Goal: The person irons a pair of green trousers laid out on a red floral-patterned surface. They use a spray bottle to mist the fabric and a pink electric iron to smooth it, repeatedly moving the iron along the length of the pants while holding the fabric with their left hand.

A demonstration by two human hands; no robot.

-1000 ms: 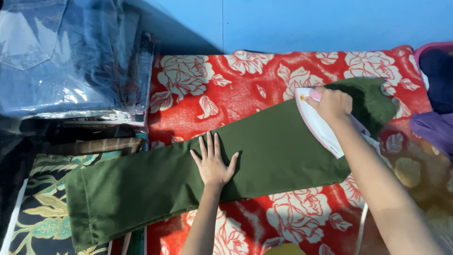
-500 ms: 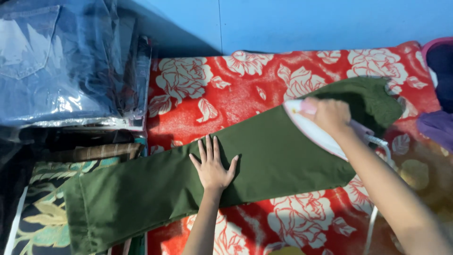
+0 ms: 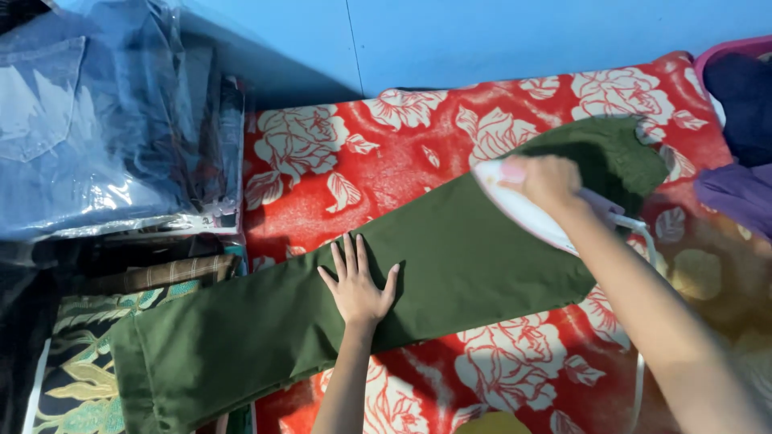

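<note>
- Iron [image 3: 527, 210] slid leftward along the trousers [image 3: 450, 265] since a second ago, from near the upper end toward mid-leg; pressing seems well along that end
- Right hand [image 3: 551, 183] wrapped tight round the iron's handle
- Left hand [image 3: 355, 283] flat, fingers spread, holding nothing, pinning cloth as before
- Trousers lying diagonally on red floral cloth [image 3: 386, 161]
- Clear plastic packs of folded jeans [image 3: 88, 128] stacked upper left; no label readable

the right hand [image 3: 547, 181] and iron [image 3: 523, 210] are motion-blurred; the green trousers [image 3: 450, 257] run off the bottom edge
</note>
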